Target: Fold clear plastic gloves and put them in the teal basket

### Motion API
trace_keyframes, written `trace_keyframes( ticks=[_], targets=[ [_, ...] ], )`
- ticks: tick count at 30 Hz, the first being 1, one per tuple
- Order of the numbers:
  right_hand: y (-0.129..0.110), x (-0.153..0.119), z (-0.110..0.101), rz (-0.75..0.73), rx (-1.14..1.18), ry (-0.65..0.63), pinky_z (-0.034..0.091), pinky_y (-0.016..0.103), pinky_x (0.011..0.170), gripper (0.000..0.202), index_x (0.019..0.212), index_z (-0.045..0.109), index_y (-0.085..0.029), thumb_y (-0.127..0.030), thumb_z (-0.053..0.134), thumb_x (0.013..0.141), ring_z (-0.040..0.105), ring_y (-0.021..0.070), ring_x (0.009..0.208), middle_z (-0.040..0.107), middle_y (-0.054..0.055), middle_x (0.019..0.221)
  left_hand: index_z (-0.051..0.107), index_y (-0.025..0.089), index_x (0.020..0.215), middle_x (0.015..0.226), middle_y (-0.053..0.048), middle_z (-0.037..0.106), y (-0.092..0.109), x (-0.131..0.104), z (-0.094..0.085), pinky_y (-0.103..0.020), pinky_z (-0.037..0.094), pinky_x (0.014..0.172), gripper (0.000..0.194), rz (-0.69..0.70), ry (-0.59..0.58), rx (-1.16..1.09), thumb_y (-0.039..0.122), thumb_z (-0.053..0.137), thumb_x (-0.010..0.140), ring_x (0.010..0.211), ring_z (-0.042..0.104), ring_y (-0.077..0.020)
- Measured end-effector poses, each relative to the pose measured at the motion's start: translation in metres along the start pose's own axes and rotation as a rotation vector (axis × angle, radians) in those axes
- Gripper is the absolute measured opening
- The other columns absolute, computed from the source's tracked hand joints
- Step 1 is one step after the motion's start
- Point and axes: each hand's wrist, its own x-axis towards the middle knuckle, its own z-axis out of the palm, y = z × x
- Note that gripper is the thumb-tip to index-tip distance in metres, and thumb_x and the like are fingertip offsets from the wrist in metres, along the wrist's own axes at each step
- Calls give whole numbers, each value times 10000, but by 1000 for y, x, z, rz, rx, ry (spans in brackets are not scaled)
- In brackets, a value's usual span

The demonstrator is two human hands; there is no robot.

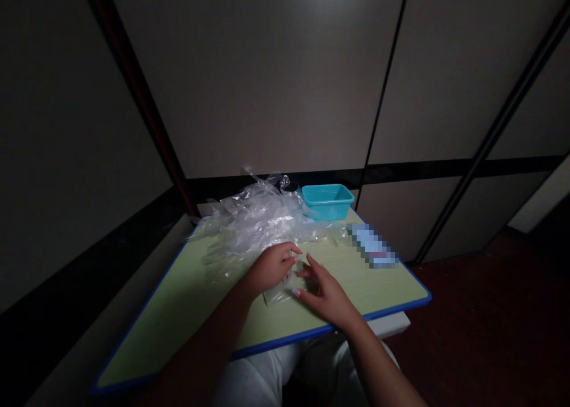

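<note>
A small clear plastic bag [276, 294] lies on the yellow-green table [178, 312] between my hands, near the front edge. My left hand [275, 267] is at the bag's upper left, its fingers curled over it and partly hidden. From the right, my right hand [323, 288] reaches toward the bag with its fingers apart and the thumb at the bag's right side. Just behind my hands spreads a large heap of crumpled clear plastic bags [262, 217].
A turquoise plastic basket [328, 204] stands at the back right of the table. A blurred-out flat object [373, 245] lies near the right edge. Behind the table rise pale panels [267, 86] with dark strips. My legs are below the front edge.
</note>
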Motion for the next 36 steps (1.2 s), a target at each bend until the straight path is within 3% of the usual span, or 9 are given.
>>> trace_keyframes(
  ticks=[5, 9, 15, 21, 24, 27, 30, 32, 36],
  targets=[
    [1, -1, 3, 27, 54, 28, 407, 436, 924, 1005, 1466, -4, -192, -361, 679, 749, 566, 241, 1058, 620, 117, 1114, 613, 165, 938, 658, 20, 573, -1, 2, 14, -218, 378, 533, 209, 52, 22, 66, 210, 479, 784, 543, 536, -115],
    [2, 0, 4, -29, 51, 99, 391, 448, 940, 1090, 1467, -8, -196, -327, 740, 685, 560, 247, 1026, 635, 89, 1043, 596, 176, 1026, 592, 43, 552, -2, 6, 22, -206, 358, 517, 268, 57, 39, 97, 166, 470, 790, 538, 541, -118],
    [9, 5, 5, -1, -56, 186, 383, 444, 948, 918, 1462, 112, -229, -284, 657, 725, 535, 246, 1052, 566, 97, 1183, 618, 155, 1017, 585, 32, 580, 0, 14, 34, -203, 365, 502, 270, 46, 37, 131, 156, 509, 770, 540, 568, -125],
    [11, 6, 4, 78, 9, 159, 467, 325, 765, 778, 1454, 150, -212, -165, 526, 774, 581, 186, 794, 621, 19, 846, 560, 197, 1197, 661, 20, 649, 6, 5, 30, -224, 418, 557, 402, 99, -13, 172, 207, 512, 798, 592, 602, -141],
    [9, 7, 4, 108, -13, 166, 460, 279, 660, 750, 1445, 179, -215, -142, 505, 773, 554, 165, 677, 560, -19, 723, 536, 232, 1250, 809, -22, 689, 8, -14, 14, -277, 463, 693, 405, 191, 132, 344, 248, 468, 852, 718, 625, -165],
    [8, 7, 3, 132, -34, 203, 455, 270, 656, 685, 1407, 271, -213, -147, 514, 770, 552, 161, 682, 548, -16, 732, 516, 222, 1271, 1068, -77, 662, 2, -46, -2, -351, 445, 873, 404, 286, 299, 530, 291, 452, 879, 971, 598, -204],
    [8, 7, 2, 138, -52, 209, 456, 280, 685, 629, 1364, 343, -220, -153, 526, 766, 564, 166, 712, 571, -5, 770, 510, 299, 1267, 1319, -30, 535, -11, -81, -4, -464, 310, 1041, 401, 377, 129, 710, 289, 479, 867, 1222, 458, -236],
    [9, 8, 2, 138, -64, 203, 455, 284, 690, 615, 1349, 362, -212, -150, 530, 761, 571, 171, 715, 582, -2, 767, 374, 322, 1364, 1429, -6, 406, -20, -98, 1, -504, 231, 1083, 518, 378, -25, 773, 343, 500, 862, 1314, 346, -239],
    [9, 9, 3, 145, -94, 209, 453, 282, 693, 581, 1318, 403, -204, -146, 535, 755, 583, 173, 727, 608, 5, 778, 207, 296, 1433, 1480, -18, 294, -35, -108, 8, -493, 172, 1110, 615, 319, -79, 806, 405, 457, 882, 1360, 258, -219]
  ],
)
